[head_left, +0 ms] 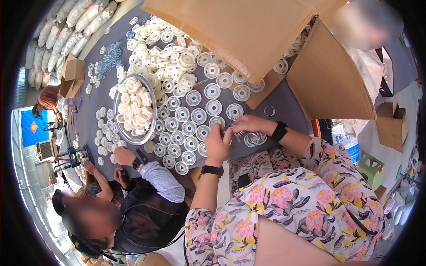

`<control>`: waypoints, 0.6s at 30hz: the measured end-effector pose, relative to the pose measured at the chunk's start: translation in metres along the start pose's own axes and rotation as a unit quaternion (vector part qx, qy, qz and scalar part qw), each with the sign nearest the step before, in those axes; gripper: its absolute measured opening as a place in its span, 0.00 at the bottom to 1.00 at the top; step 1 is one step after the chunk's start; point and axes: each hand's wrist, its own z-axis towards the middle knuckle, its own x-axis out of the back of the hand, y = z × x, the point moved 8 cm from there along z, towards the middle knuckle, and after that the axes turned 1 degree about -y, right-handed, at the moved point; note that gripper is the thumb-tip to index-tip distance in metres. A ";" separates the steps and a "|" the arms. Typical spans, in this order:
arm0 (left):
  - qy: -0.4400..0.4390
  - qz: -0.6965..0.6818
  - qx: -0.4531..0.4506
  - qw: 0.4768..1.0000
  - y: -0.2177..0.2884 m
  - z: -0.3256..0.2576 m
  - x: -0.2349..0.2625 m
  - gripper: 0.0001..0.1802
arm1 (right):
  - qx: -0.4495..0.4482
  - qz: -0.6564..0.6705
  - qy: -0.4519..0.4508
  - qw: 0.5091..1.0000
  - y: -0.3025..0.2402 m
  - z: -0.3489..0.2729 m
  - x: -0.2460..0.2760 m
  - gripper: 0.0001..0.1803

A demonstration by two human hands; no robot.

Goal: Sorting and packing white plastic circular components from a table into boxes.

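Both of my hands meet at the near edge of the grey table, over rows of round white plastic discs (214, 107), many with a shiny metal ring set in them. My right hand (254, 124) is closed, with thin metal rings (238, 134) showing at its fingertips. Beside it, my left hand (216, 145) has thumb and fingers pinched together; whatever lies between them is too small to make out. More loose metal rings (255, 139) lie in a cluster under my right wrist, and a separate pair of rings (269, 111) rests farther out.
A metal bowl (155, 116) of cream plastic parts stands left, by a heap of white parts (171, 60). A large cardboard box (330, 73) overhangs the far right. At left, a co-worker's hand (124, 156) reaches toward small white discs (103, 138). Blue-grey metal pieces (112, 57) lie beyond.
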 end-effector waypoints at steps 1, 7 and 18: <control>-0.012 0.004 0.031 0.999 -0.007 0.000 -0.001 0.24 | 0.000 -0.001 -0.001 1.000 -0.003 -0.004 -0.002 0.22; 0.068 0.084 -0.145 0.984 0.019 -0.009 0.004 0.18 | -0.031 0.209 -0.083 0.974 0.000 -0.010 -0.018 0.20; 0.141 -0.307 0.157 0.928 -0.070 0.003 -0.008 0.28 | 0.246 -0.275 0.128 0.921 -0.051 -0.018 -0.011 0.20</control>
